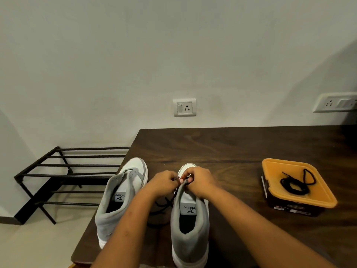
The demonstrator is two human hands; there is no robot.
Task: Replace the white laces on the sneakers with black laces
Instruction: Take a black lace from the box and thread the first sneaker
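Centrally, the left hand (164, 183) and right hand (201, 182) meet over the front of a grey-and-white sneaker (190, 227). The fingers of both are curled, pinching a black lace (164, 203) between them. Its slack trails beneath the left wrist. A second sneaker (119, 200) stands left of the left hand. Well right of the right hand, a coiled lace (294, 185) lies in an orange tray (270, 165) on the table (231, 147).

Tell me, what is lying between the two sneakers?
In the head view, a loose black lace lies on the table between the left sneaker and the right sneaker, partly hidden by the left forearm.
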